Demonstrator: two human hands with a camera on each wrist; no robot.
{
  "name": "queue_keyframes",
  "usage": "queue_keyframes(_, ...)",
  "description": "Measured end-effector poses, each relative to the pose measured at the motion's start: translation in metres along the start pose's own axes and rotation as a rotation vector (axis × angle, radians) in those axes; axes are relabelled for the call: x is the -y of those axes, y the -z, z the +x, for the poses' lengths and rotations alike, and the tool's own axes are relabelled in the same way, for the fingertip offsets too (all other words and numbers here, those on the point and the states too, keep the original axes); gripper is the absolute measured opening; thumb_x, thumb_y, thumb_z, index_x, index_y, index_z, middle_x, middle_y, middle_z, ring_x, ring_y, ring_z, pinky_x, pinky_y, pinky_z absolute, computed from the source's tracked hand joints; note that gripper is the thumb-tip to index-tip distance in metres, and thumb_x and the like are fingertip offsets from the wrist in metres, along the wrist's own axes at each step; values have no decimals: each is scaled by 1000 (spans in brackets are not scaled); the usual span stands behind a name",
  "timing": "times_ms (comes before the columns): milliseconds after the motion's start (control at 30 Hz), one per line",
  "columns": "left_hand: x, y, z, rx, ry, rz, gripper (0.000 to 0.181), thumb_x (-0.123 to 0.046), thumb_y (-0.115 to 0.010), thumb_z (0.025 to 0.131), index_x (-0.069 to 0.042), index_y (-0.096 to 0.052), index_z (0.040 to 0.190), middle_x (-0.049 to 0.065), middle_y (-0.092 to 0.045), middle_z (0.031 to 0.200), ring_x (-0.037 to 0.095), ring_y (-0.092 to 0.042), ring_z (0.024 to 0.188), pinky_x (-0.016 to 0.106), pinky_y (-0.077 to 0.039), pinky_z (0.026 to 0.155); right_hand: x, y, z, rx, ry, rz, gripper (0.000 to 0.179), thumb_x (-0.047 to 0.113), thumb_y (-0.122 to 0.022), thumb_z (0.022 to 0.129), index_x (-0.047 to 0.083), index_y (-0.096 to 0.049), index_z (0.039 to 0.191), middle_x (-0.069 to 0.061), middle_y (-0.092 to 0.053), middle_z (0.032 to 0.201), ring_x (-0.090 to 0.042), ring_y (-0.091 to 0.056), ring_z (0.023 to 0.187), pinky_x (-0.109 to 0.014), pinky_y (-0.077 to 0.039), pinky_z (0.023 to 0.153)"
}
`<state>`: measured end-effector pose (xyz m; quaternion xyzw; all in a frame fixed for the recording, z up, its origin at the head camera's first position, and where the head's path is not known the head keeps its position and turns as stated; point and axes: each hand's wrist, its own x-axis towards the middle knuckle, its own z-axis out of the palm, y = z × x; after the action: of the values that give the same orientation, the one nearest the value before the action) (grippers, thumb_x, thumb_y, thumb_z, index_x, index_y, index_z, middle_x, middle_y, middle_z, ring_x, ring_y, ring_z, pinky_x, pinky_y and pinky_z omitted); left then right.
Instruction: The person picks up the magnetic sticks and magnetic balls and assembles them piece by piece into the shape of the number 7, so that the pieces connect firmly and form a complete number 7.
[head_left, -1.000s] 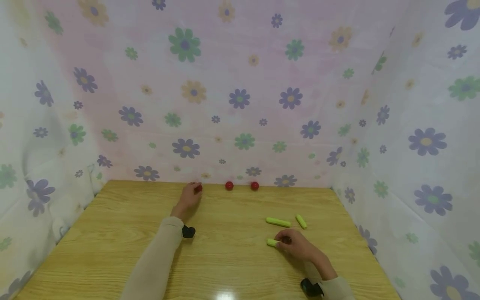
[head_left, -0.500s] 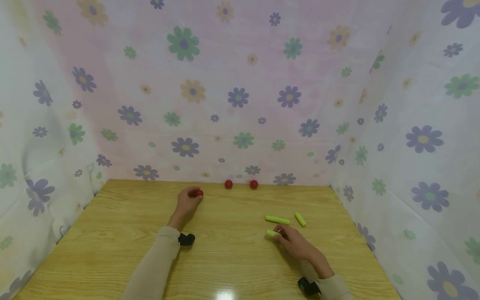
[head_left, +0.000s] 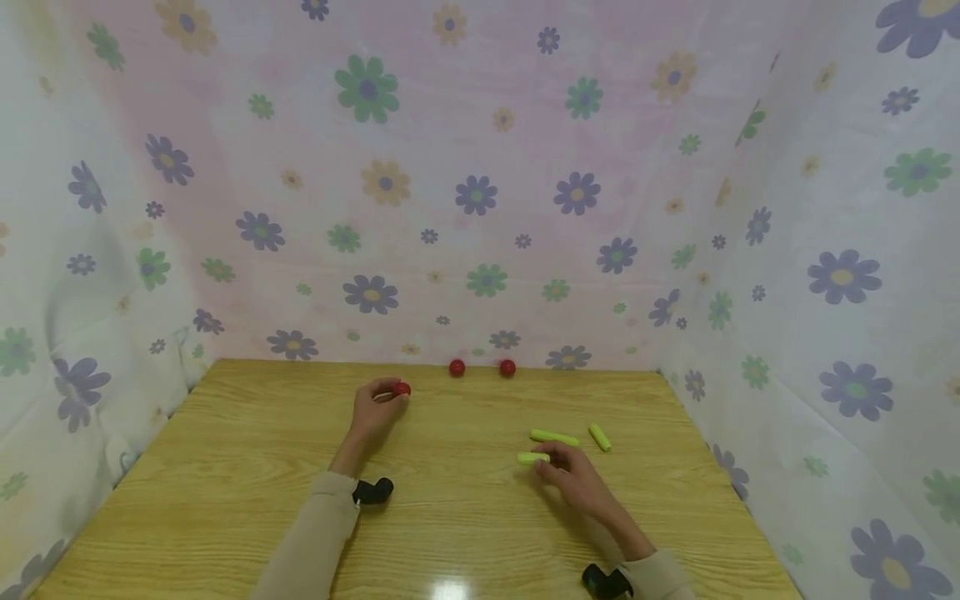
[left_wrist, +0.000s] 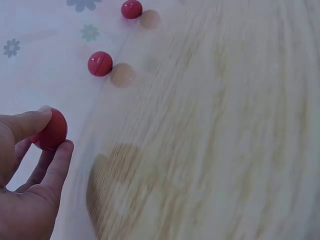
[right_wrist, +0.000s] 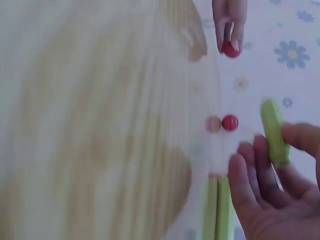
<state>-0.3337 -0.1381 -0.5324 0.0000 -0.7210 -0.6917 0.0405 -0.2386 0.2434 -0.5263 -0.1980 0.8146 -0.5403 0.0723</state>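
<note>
My left hand (head_left: 372, 410) pinches a small glossy red ball (head_left: 402, 389) between thumb and fingertips, at the back left of the table. In the left wrist view this ball (left_wrist: 54, 131) is gripped from above and below, held over the table. My right hand (head_left: 581, 479) pinches a short yellow-green stick (head_left: 528, 458) near one end, its free end pointing left. The right wrist view shows that stick (right_wrist: 273, 131) between thumb and fingers, the other fingers spread below. A longer yellow-green stick (head_left: 553, 437) and a short one (head_left: 600, 437) lie just beyond the right hand.
Two more red balls (head_left: 457, 368) (head_left: 507, 368) sit along the back edge of the wood-grain table (head_left: 450, 517). Flowered cloth (head_left: 427, 250) hangs behind and at both sides. Black wrist devices (head_left: 375, 491) show at both cuffs.
My left hand has drawn the red ball slightly back from the rear edge. My right hand has carried its stick up off its earlier spot, away from me and a little left.
</note>
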Motion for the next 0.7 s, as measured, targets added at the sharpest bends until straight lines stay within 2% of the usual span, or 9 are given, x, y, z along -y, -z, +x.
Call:
queue_keyframes(100,2,0,-3,12,7,-17,37,-7,-69,96,-2,-61,132,21,-58,132,33,-60,120,32,-58,90,4,-7,1,-66,-38,98,39,19,-60,105,-10,-58,131,-29,-66,114,-26,-69,98,-32,-62,86)
queue_keyframes(233,9,-2,-5,24,19,-44,38,-5,-70,95,0,-61,131,22,-57,132,31,-61,119,26,-58,88,5,-16,2,-105,-74,146,38,17,-62,103,-11,-59,129,-26,-68,105,-16,-69,92,-28,-61,82)
queue_keyframes(433,15,-6,-8,-11,-15,-65,40,0,-74,92,6,-63,129,28,-59,131,36,-62,119,18,-57,84,1,-27,8,-81,-96,150,39,15,-63,102,-13,-59,129,-23,-71,93,-11,-70,85,-27,-62,79)
queue_keyframes(567,16,-7,-10,-45,-57,-104,42,3,-75,90,9,-63,129,31,-59,133,43,-59,123,14,-56,83,3,-31,16,-83,-104,150,39,17,-63,103,-12,-60,128,-25,-72,100,-14,-70,88,-29,-62,80)
queue_keyframes(700,16,-6,-12,-58,-62,-118,43,2,-74,91,9,-62,131,31,-58,135,44,-58,125,12,-55,83,7,-35,23,-72,-103,137,40,17,-62,103,-12,-60,129,-25,-71,100,-16,-70,89,-30,-62,80)
